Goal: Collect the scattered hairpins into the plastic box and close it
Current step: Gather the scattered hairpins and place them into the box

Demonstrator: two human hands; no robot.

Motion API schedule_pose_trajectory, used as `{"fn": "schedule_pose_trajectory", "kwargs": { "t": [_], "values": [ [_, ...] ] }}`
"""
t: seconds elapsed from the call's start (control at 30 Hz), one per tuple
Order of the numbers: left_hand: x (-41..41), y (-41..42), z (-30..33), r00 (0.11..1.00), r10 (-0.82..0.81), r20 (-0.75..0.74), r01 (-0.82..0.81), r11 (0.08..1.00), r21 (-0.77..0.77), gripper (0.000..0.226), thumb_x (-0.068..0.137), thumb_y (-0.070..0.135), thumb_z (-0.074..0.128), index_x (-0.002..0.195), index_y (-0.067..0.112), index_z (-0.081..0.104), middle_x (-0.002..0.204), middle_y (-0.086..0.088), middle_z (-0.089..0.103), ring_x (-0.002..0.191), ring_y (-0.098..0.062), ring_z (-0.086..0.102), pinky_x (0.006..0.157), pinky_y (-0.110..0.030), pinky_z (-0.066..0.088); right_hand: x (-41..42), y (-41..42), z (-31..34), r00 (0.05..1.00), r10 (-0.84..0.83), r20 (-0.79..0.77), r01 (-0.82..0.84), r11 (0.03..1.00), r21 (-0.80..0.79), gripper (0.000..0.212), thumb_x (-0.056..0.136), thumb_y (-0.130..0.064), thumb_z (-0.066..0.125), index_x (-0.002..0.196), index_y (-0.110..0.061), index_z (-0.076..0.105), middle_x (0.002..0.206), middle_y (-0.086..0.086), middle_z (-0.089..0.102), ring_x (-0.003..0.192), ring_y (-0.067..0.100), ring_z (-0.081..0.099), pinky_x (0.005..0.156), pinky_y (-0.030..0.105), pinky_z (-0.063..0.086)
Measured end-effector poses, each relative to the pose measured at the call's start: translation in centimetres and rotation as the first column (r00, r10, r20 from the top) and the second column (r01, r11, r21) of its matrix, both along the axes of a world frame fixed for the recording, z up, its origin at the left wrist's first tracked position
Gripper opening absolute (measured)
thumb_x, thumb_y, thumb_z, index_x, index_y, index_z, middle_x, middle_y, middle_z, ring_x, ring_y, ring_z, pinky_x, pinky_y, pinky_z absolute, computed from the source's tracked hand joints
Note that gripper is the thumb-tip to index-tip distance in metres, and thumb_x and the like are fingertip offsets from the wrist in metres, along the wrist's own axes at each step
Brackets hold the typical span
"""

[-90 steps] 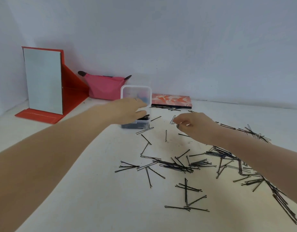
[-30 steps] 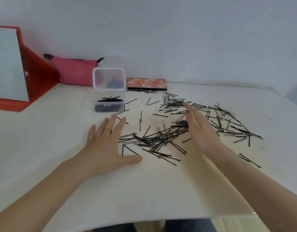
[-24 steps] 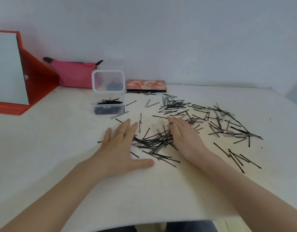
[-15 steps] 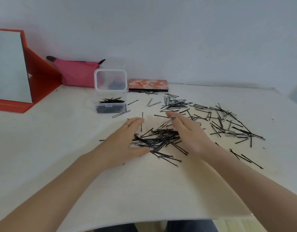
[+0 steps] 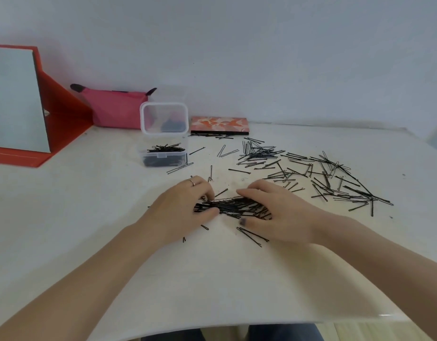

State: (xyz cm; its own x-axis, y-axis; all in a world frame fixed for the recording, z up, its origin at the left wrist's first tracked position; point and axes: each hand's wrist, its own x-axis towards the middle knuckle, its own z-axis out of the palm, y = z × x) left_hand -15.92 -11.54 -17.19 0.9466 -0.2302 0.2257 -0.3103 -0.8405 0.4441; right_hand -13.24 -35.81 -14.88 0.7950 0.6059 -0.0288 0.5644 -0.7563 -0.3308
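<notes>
A tight bundle of black hairpins [image 5: 233, 207] lies on the white table between my two hands. My left hand [image 5: 181, 209] curls its fingers and thumb round the bundle's left end. My right hand [image 5: 274, 212] closes on the right end, thumb in front and fingers behind. The clear plastic box [image 5: 163, 156] stands open behind my left hand, its lid [image 5: 164, 118] upright, with hairpins inside. Many more loose hairpins [image 5: 323, 178] lie scattered to the right and behind.
A red-framed mirror [image 5: 18, 104] stands at the far left, a pink pouch [image 5: 114, 107] against the wall, and a flat patterned case [image 5: 220, 125] beside the box. The table's front edge [image 5: 237, 326] runs close below my forearms.
My hands have swept inward from flat on the table, raking the spread-out pins into one compact bundle, and now curl round its two ends.
</notes>
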Motion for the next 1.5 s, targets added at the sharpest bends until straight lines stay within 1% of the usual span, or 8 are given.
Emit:
{"fn": "schedule_pose_trajectory", "kwargs": {
  "t": [0.13,0.27,0.47,0.63,0.8,1.17,1.3,1.5],
  "values": [
    [-0.4,1.1,1.3,0.998,-0.032,-0.056,0.039,0.990,0.138,0.064,0.077,0.064,0.063,0.134,0.038,0.046,0.133,0.024,0.041,0.123,-0.003,0.042,0.105,-0.025,0.037,0.1,0.5,0.3,0.998,0.009,-0.054,-0.011,0.999,-0.036,0.080,0.083,-0.059,0.060,0.151,-0.037,0.025,0.150,-0.021,0.030,0.138,0.003,0.028,0.114,0.025,0.026],
    [-1.0,2.4,2.2,0.978,0.168,-0.122,-0.109,0.916,0.386,0.099,0.069,0.082,0.054,0.147,0.029,0.025,0.149,0.007,0.026,0.137,-0.015,0.026,0.111,-0.033,0.031,0.0,0.9,0.1,0.998,-0.032,0.054,0.030,0.999,0.030,0.059,0.088,-0.042,0.060,0.144,-0.038,0.041,0.136,-0.019,0.053,0.125,0.006,0.046,0.103,0.027,0.040],
    [-1.3,2.1,1.7,0.983,0.079,-0.164,-0.040,0.973,0.229,0.064,0.081,0.062,0.062,0.132,0.024,0.052,0.128,0.018,0.044,0.117,-0.004,0.043,0.098,-0.026,0.041,-0.2,2.0,-0.2,0.989,-0.050,0.137,0.041,0.997,0.071,0.039,0.088,-0.026,0.058,0.127,-0.031,0.060,0.112,-0.014,0.067,0.106,0.010,0.058,0.090,0.031,0.049],
    [0.1,1.2,1.9,0.983,-0.036,-0.179,0.069,0.981,0.180,0.055,0.082,0.054,0.065,0.132,0.033,0.054,0.123,0.022,0.048,0.113,-0.002,0.048,0.096,-0.027,0.043,0.1,2.5,-0.1,0.989,-0.053,0.136,0.043,0.996,0.076,0.032,0.087,-0.018,0.057,0.116,-0.028,0.065,0.101,-0.013,0.068,0.097,0.012,0.060,0.083,0.034,0.052],
    [1.1,0.2,2.4,0.982,-0.119,-0.145,0.152,0.958,0.243,0.027,0.086,0.047,0.061,0.108,0.032,0.063,0.107,0.017,0.052,0.096,-0.007,0.054,0.082,-0.035,0.049,0.4,2.9,0.5,0.986,0.013,0.164,-0.008,1.000,-0.029,0.029,0.087,-0.016,0.052,0.111,-0.027,0.065,0.101,-0.008,0.064,0.095,0.018,0.058,0.077,0.034,0.049],
    [1.9,-0.4,2.6,0.968,-0.210,-0.140,0.249,0.888,0.386,0.014,0.094,0.030,0.051,0.107,0.029,0.054,0.103,0.013,0.056,0.092,-0.014,0.053,0.078,-0.033,0.046,1.1,2.9,2.2,0.991,0.125,0.052,-0.111,0.970,-0.218,0.024,0.090,-0.015,0.047,0.104,-0.022,0.066,0.092,-0.004,0.054,0.089,0.021,0.054,0.076,0.037,0.047],
    [2.1,-0.3,2.6,0.962,-0.220,-0.162,0.267,0.882,0.389,0.017,0.095,0.028,0.050,0.109,0.027,0.058,0.104,0.012,0.057,0.093,-0.012,0.052,0.079,-0.028,0.044,1.6,2.5,2.3,0.994,0.102,0.028,-0.095,0.976,-0.197,0.023,0.092,-0.017,0.051,0.104,-0.025,0.068,0.088,-0.008,0.054,0.089,0.017,0.056,0.072,0.030,0.046],
    [1.9,0.1,2.4,0.965,-0.165,-0.204,0.244,0.851,0.465,0.013,0.099,0.028,0.042,0.107,0.026,0.051,0.108,0.005,0.053,0.093,-0.022,0.054,0.082,-0.039,0.048,2.2,1.8,3.0,0.997,0.077,-0.002,-0.077,0.982,-0.173,0.020,0.091,-0.019,0.055,0.100,-0.027,0.071,0.077,-0.016,0.055,0.082,0.007,0.055,0.057,0.011,0.036]
  ]
}}
